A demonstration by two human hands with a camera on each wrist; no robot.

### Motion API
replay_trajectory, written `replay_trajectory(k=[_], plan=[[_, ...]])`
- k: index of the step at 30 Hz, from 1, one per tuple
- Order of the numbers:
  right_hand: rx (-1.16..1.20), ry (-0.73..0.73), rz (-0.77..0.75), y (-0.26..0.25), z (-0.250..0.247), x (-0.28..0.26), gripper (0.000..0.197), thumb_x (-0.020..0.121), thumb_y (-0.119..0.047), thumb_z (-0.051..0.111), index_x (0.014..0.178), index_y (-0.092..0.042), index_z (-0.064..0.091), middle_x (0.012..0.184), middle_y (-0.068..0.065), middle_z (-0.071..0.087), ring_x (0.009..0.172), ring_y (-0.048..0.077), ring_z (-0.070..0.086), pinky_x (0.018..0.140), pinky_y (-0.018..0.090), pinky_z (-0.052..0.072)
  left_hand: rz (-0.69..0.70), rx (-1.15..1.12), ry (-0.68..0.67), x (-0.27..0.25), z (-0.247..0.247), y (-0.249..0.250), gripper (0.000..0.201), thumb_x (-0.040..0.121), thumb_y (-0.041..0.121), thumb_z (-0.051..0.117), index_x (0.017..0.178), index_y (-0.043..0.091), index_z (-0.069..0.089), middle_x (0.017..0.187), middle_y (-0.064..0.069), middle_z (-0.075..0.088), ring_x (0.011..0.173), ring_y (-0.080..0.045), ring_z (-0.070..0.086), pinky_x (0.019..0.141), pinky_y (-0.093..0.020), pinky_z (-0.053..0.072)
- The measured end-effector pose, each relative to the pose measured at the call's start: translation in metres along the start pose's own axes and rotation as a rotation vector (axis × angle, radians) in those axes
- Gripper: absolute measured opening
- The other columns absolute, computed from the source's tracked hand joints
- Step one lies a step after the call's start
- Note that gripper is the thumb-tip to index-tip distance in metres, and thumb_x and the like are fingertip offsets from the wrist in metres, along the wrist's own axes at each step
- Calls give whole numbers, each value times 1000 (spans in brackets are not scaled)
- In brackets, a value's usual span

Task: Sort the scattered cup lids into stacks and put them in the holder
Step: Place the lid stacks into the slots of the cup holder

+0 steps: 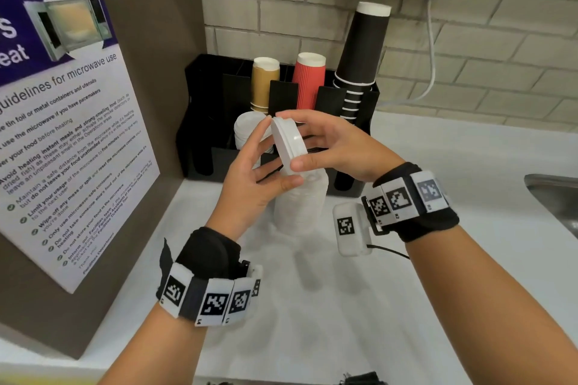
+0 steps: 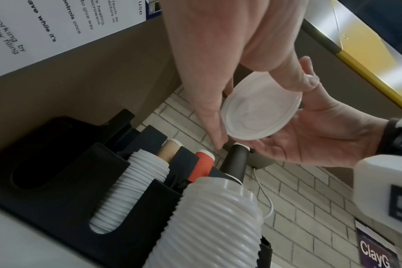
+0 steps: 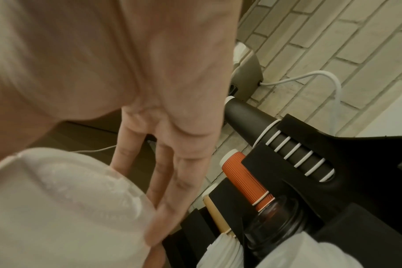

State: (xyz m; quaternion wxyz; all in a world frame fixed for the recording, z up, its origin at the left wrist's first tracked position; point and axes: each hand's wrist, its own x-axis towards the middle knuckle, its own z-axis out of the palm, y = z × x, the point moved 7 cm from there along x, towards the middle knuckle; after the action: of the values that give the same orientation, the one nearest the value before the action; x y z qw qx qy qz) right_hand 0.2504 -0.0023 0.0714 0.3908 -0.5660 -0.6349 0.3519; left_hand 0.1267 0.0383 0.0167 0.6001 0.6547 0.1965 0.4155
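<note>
A white cup lid (image 1: 287, 142) is held on edge, top facing right, between both hands above the counter. My left hand (image 1: 266, 150) pinches its rim with the thumb below and the fingers on top. My right hand (image 1: 316, 141) grips it from the other side, thumb on the lower rim. In the left wrist view the lid (image 2: 262, 107) shows its hollow underside. In the right wrist view the lid (image 3: 69, 199) is blurred. Directly under the hands a tall stack of white lids (image 1: 300, 206) stands on the counter. Another lid stack (image 1: 247, 131) sits in the black holder (image 1: 200, 122).
The holder's back slots hold tan cups (image 1: 266, 84), red cups (image 1: 309, 81) and a tall stack of black cups (image 1: 362, 62). A brown panel with a microwave poster (image 1: 72, 134) closes off the left. A metal sink edge (image 1: 550, 194) is at the right. A white cable (image 1: 433, 50) hangs down the brick wall.
</note>
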Motion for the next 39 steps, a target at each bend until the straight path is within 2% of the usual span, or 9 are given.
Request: replay_trajectory(k=[7, 9, 11, 14, 19, 23, 28, 34, 39], plan=[[-69, 111, -65, -6, -15, 3, 64, 76, -12, 79, 132, -25, 51, 121, 0, 60, 107, 6, 61, 87, 21, 53, 19, 14, 0, 5, 0, 1, 88, 65, 33, 78, 137, 51, 30, 149, 10, 42, 134, -12, 48, 110, -36, 43], [-113, 231, -73, -2, -44, 3, 67, 74, -14, 81, 131, -25, 50, 124, 1, 58, 110, 10, 59, 88, 24, 53, -3, 10, 70, 5, -14, -2, 78, 69, 36, 75, 136, 47, 36, 142, 12, 47, 128, -12, 53, 103, -26, 48], [-221, 359, -7, 14, -78, 1, 69, 73, -20, 83, 131, -28, 46, 126, -3, 55, 111, 11, 56, 86, 21, 48, -12, 47, 154, 4, -32, -5, 59, 79, 31, 71, 132, 38, 47, 135, 7, 53, 117, -12, 60, 88, -18, 52], [-401, 410, 143, 53, -108, -2, 75, 71, -21, 84, 132, -26, 40, 125, -3, 53, 112, 16, 53, 91, 27, 45, -10, 89, 241, 1, -52, -9, 36, 91, 12, 65, 121, 30, 57, 121, 7, 59, 100, -5, 63, 83, -20, 51], [-656, 318, 351, 109, -110, 10, 78, 69, -20, 84, 129, -15, 33, 121, 14, 52, 109, 34, 54, 93, 45, 47, -23, 88, 271, -2, -61, -16, 29, 92, 8, 63, 106, 34, 62, 113, 6, 61, 89, 0, 63, 82, -22, 51], [-1033, 192, 448, 128, -98, 25, 72, 69, -26, 80, 125, -13, 36, 117, 13, 50, 100, 30, 47, 84, 39, 39, -39, 104, 273, -4, -64, -23, 27, 93, 10, 62, 105, 34, 63, 113, 8, 62, 97, -7, 64, 81, -21, 50], [-1377, -84, 491, 149, -76, 47, 72, 67, -32, 78, 124, -12, 40, 117, 7, 56, 112, 27, 49, 85, 37, 38, -46, 117, 275, -8, -65, -25, 26, 94, 12, 62, 105, 35, 64, 112, 10, 63, 100, -11, 63, 83, -23, 50], [-1326, -213, 571, 165, -67, 51, 66, 70, -30, 75, 128, -12, 49, 122, 9, 56, 113, 27, 54, 85, 37, 51, -44, 127, 294, -13, -69, -26, 25, 94, 11, 62, 104, 34, 65, 108, 15, 64, 93, 5, 62, 84, -25, 50], [-1270, -196, 570, 164, -65, 47, 62, 73, -32, 78, 125, -9, 54, 125, 8, 50, 109, 27, 56, 79, 37, 53, -51, 116, 312, -14, -72, -29, 25, 94, 11, 61, 104, 33, 64, 109, 16, 63, 95, -2, 64, 87, -29, 52]])
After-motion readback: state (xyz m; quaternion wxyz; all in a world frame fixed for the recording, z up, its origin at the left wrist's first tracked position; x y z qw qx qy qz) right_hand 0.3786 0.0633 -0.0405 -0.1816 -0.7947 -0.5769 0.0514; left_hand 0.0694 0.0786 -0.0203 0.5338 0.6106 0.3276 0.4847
